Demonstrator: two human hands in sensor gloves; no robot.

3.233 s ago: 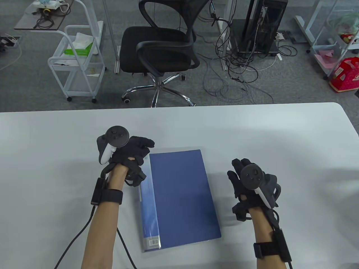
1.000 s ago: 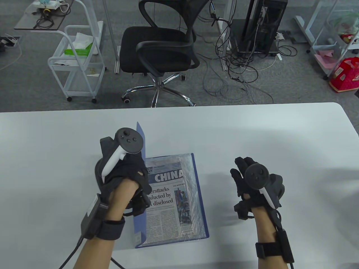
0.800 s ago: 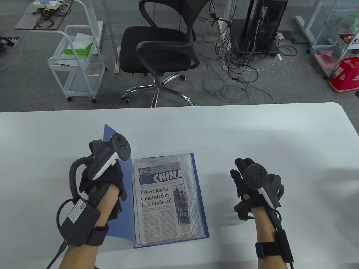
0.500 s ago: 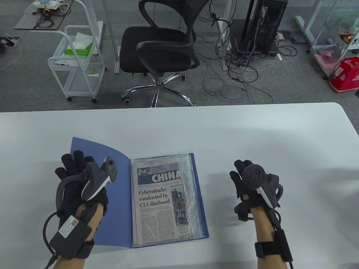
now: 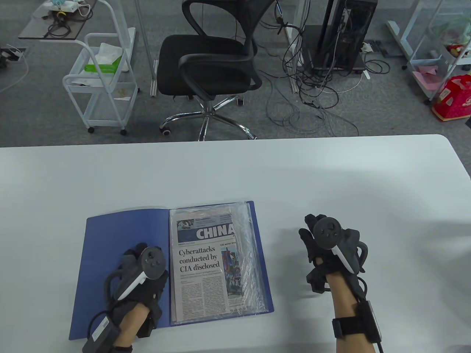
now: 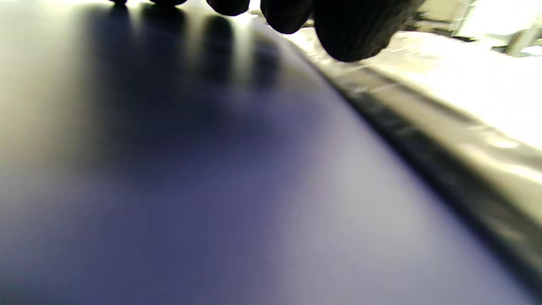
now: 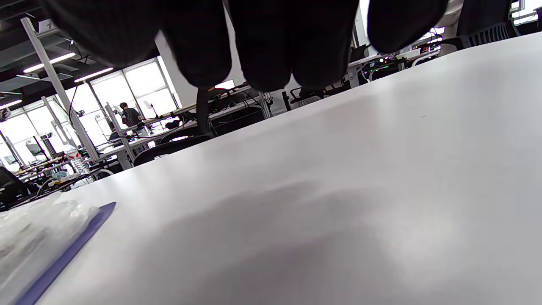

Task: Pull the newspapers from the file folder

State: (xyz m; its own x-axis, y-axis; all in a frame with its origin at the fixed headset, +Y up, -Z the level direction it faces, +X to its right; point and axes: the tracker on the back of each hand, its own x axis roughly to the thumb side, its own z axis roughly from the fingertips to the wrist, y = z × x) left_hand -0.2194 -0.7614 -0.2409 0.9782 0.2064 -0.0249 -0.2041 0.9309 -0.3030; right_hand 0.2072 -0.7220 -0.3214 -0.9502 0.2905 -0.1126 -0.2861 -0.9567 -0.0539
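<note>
The blue file folder (image 5: 110, 242) lies open flat on the white table (image 5: 331, 176). A newspaper (image 5: 200, 264) with a "CHINA" masthead sits inside a clear plastic sleeve (image 5: 252, 257) on the folder's right half. My left hand (image 5: 141, 274) is over the opened front cover, palm down; in the left wrist view its fingertips (image 6: 347, 34) hang just above the blue cover (image 6: 211, 190). My right hand (image 5: 323, 242) holds nothing and hovers over the bare table right of the folder; the folder's corner (image 7: 63, 254) shows in the right wrist view.
A black office chair (image 5: 209, 66) and a white wire cart (image 5: 99, 81) stand on the floor beyond the table's far edge. Cables and a computer tower (image 5: 342, 36) lie behind to the right.
My left hand swung the front cover open to the left and laid it flat, then drew back toward me over it. The newspaper came into view. My right hand barely moved.
</note>
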